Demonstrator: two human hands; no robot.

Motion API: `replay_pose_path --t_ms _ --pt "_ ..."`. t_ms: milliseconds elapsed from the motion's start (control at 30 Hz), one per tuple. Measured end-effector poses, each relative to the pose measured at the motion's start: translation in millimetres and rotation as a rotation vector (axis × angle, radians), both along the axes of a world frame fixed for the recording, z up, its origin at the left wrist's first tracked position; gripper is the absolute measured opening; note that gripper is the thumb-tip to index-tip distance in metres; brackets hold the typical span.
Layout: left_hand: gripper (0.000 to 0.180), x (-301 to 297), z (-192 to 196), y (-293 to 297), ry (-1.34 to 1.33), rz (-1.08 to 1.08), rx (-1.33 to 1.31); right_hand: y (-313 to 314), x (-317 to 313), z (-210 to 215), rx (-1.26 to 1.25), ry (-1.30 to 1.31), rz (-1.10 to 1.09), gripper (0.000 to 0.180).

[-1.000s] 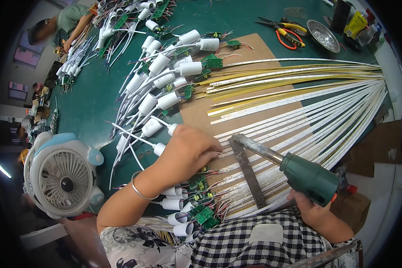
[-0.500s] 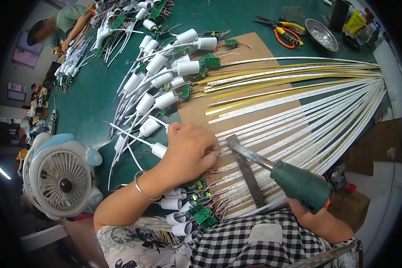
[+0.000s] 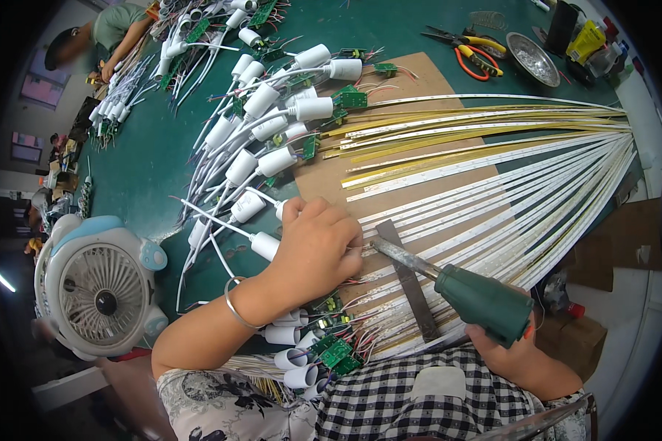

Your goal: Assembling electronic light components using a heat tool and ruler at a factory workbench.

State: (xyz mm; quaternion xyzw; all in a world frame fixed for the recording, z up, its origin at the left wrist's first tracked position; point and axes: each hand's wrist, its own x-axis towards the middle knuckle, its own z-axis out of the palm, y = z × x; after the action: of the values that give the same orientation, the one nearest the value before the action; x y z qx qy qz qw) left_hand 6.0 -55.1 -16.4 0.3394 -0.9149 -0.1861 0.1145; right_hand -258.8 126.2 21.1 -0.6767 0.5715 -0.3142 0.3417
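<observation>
The right hand (image 3: 499, 350) grips a green-handled soldering iron (image 3: 482, 301), its long axis slanting up-left over a dark bar (image 3: 413, 298), tip beside the left hand (image 3: 320, 239). Those fingers curl together; what they pinch is hidden. White strips (image 3: 449, 220) fan across the green bench (image 3: 390, 33); beyond, a partly hidden person (image 3: 119, 33) leans.

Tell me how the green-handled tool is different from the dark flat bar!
The green-handled tool has a fat handle and a thinner metal shaft, but the dark flat bar looks plain and straight, with no handle.
The green-handled tool is held in the right hand, while the dark flat bar lies across the white strips with no hand holding it.
Both are longer than they are wide.
</observation>
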Motion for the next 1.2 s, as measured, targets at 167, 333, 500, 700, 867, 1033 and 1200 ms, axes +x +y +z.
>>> replay_pose_path --t_ms 167,333,500,700,867,1033,1200 --pt "0.012 -1 1 0 0.010 0.004 -0.004 -4 3 0 -0.137 0.138 0.035 0.052" --pt "0.012 -1 0 0 0.008 0.010 0.001 -11 5 8 -0.081 0.105 0.074 0.041" --pt "0.012 -2 0 0 0.008 0.011 0.000 -7 6 11 -0.066 0.227 0.094 0.035" --pt "0.011 -1 1 0 0.008 0.015 -0.007 -16 5 10 -0.230 0.204 0.093 0.030" --pt "0.010 -3 1 0 -0.003 0.012 -0.009 -6 0 14 -0.129 0.102 -0.014 0.025" --pt "0.010 -4 1 1 -0.002 0.019 -0.016 -8 2 10 -0.109 0.028 -0.051 0.021" --pt "0.006 -2 2 2 0.027 0.028 0.000 -8 -5 14 -0.108 0.117 -0.003 0.027"
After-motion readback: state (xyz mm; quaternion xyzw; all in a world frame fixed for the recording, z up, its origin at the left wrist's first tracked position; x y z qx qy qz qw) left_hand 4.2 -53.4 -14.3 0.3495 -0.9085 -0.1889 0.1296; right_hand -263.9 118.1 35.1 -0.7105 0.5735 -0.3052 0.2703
